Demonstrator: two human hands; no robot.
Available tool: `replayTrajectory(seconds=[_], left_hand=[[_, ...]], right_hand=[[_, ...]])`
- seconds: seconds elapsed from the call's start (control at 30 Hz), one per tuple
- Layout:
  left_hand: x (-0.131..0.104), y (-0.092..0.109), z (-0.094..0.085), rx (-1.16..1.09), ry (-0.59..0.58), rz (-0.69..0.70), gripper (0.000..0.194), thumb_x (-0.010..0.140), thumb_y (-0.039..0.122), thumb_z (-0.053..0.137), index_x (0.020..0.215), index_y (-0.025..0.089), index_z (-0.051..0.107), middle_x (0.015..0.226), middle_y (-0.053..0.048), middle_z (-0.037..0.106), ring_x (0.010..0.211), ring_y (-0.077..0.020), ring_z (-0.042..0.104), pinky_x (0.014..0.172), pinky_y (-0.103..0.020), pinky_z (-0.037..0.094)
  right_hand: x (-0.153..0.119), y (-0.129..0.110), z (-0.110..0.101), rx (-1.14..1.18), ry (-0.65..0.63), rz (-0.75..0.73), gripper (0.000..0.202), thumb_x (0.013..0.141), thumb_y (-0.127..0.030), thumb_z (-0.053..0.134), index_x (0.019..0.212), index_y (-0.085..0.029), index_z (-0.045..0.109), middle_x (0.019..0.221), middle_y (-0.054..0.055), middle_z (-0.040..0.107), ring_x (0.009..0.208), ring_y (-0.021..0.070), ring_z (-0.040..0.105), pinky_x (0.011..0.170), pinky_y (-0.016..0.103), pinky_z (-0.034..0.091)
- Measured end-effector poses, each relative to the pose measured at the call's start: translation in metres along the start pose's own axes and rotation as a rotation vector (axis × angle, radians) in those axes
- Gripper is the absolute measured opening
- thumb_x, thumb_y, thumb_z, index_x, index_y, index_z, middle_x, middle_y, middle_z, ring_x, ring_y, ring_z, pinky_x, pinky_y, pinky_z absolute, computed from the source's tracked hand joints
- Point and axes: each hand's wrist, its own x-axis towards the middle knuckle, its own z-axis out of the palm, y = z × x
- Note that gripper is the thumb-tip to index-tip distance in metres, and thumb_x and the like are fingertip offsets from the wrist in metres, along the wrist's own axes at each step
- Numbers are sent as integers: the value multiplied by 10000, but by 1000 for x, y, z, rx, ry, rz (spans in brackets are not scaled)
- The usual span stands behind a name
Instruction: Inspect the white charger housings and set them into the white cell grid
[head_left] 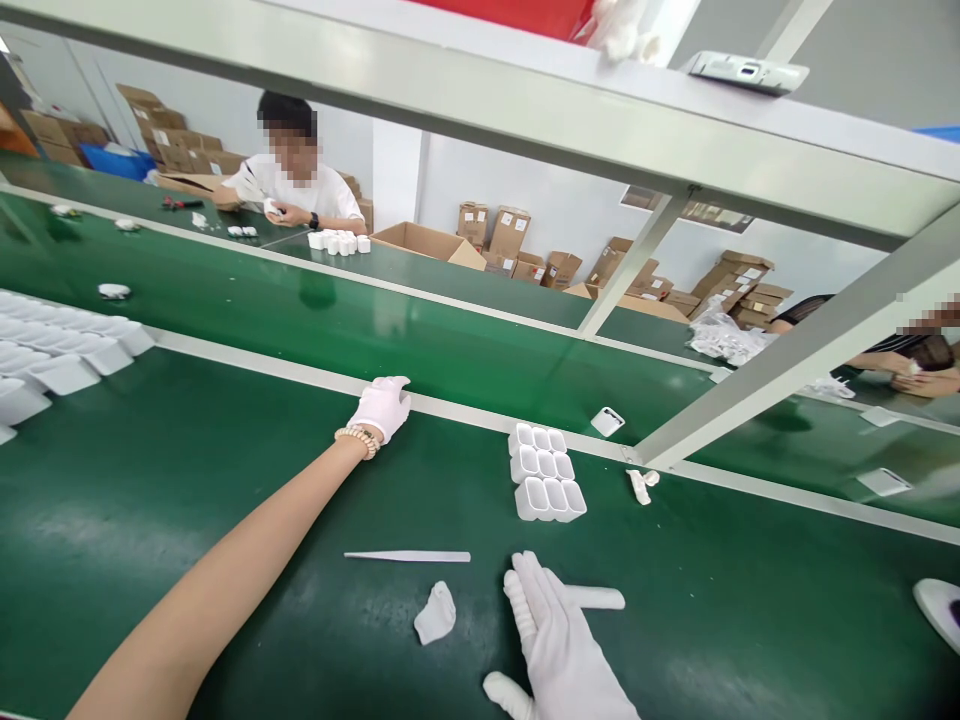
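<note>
My left hand (381,408), white-gloved with a beaded bracelet at the wrist, reaches out to the light rail along the table's far edge. Its thumb is apart from the partly hidden fingers, and I see nothing held. Flat and stretched out, my right hand (555,625) wears a white glove, thumb spread to the side. From behind its fingers sticks out a white bar-like piece (600,597). Left of it lie a crumpled white lump (436,613) and white tweezers (409,556). Beyond it stand several small white open cups (550,500) in rows.
Rows of white containers (79,360) stand at left. A slanting metal post (787,355) rises at right, near white scraps (643,484). A flat white part (607,421) lies past the rail. Across the bench, a person (300,190) handles a small white piece beside a carton (427,243).
</note>
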Motion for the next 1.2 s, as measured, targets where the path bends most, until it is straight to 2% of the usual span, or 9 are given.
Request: replayTrajectory(seconds=[0.17,0.33,0.43,0.63,0.77,0.87,0.93,1.1,1.2], left_hand=[[0,0,1,9,-5,4,453,897,223,535,1337,166,626,1301,-130,686,1266,-316,588,1119,-421,452],[1,-2,1,23,-13,13,446,904,232,531,1335,167,624,1306,-134,681,1274,-320,580,1127,-423,440],[1,-2,1,30,-6,17,453,900,232,538,1340,164,622,1307,-141,680,1266,-325,588,1126,-429,443],[1,-2,4,20,-6,28,432,901,228,547,1318,174,643,1278,-139,699,1240,-321,611,1107,-434,465],[1,-1,5,21,-15,35,442,903,230,544,1334,175,630,1293,-138,688,1265,-322,593,1117,-433,453],[1,0,4,34,-21,43,446,916,232,519,1344,152,619,1302,-153,677,1278,-327,581,1118,-432,448],[1,0,3,39,-22,49,444,917,231,514,1339,142,622,1296,-162,678,1270,-331,584,1108,-434,457],[3,0,6,34,-22,55,439,903,228,524,1321,156,634,1276,-154,689,1265,-336,584,1106,-443,456],[3,0,6,36,-23,61,445,898,229,527,1326,160,629,1272,-155,690,1266,-340,582,1104,-451,458]], right_hand=[[-14,-6,11,-18,-144,-107,575,1006,-525,452,1334,-110,678,1376,165,657,1261,338,630,986,435,546],[15,-17,8,-164,-193,74,731,928,-587,519,1355,-5,636,1450,259,556,1341,462,527,1084,618,445],[21,-26,7,-220,-182,101,751,874,-587,565,1334,1,652,1430,263,573,1359,471,503,1109,635,416],[-11,-37,17,-199,-75,176,634,887,-546,510,1232,-64,734,1349,239,656,1312,463,550,1053,625,457],[12,-32,15,-217,-169,204,686,890,-510,527,1337,-4,648,1432,256,583,1407,453,450,1156,618,358],[31,-31,11,-265,-249,250,719,867,-502,559,1355,22,624,1438,268,571,1418,446,439,1173,599,347],[26,-36,9,-270,-247,267,710,873,-514,544,1349,5,636,1440,259,573,1416,435,447,1171,589,353],[-11,-50,5,-271,-110,258,645,904,-521,469,1281,-52,702,1385,227,632,1337,429,541,1055,586,468],[1,-47,5,-278,-154,286,619,914,-458,469,1306,-27,680,1410,229,612,1383,422,494,1121,586,410]])
